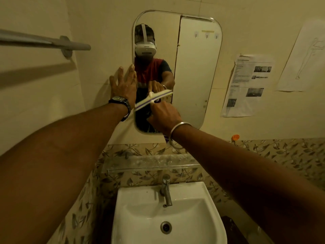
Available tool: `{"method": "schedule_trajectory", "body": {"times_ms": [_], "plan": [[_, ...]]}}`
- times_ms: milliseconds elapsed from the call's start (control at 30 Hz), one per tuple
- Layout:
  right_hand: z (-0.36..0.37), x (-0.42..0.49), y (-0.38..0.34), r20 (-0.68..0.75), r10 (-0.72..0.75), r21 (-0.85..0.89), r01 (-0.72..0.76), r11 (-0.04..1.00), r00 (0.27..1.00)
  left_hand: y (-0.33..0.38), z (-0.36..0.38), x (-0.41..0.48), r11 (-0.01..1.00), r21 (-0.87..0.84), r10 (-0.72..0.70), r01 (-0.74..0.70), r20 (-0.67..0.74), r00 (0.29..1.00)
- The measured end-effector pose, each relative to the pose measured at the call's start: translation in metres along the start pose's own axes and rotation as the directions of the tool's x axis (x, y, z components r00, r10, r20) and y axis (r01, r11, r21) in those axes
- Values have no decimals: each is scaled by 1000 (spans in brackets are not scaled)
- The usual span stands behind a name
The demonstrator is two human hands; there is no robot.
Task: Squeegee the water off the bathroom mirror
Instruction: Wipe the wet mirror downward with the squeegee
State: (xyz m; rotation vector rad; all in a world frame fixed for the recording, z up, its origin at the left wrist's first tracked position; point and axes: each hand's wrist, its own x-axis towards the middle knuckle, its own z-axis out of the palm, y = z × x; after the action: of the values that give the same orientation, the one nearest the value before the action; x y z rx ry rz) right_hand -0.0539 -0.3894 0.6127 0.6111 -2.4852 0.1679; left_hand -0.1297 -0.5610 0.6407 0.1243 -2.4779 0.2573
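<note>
With our right hand (163, 115) curled round its handle, the squeegee (153, 99) lies slantwise across the mirror (193, 67) at lower left, blade just above our fingers, while our left hand (124, 85), fingers spread, rests flat at its left edge.

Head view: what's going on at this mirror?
A person is wiping the bathroom mirror above the sink. The right hand grips the squeegee, whose blade lies tilted against the lower left part of the glass. The left hand rests flat, fingers spread, on the wall at the mirror's left edge. No water is discernible on the glass.
</note>
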Motion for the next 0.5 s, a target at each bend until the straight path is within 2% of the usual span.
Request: {"method": "schedule_trajectory", "body": {"times_ms": [133,367,500], "plan": [[-5,14,-14,-35,-45,-27,44,999,998,-2,4,1,1000,23,1,-1,-11,1000],[21,-28,-12,102,-36,-47,41,998,994,0,2,1,1000,13,3,-3,-8,1000],[13,-2,-21,10,-77,-49,78,996,997,-1,3,0,1000,6,3,-3,-13,1000]]}}
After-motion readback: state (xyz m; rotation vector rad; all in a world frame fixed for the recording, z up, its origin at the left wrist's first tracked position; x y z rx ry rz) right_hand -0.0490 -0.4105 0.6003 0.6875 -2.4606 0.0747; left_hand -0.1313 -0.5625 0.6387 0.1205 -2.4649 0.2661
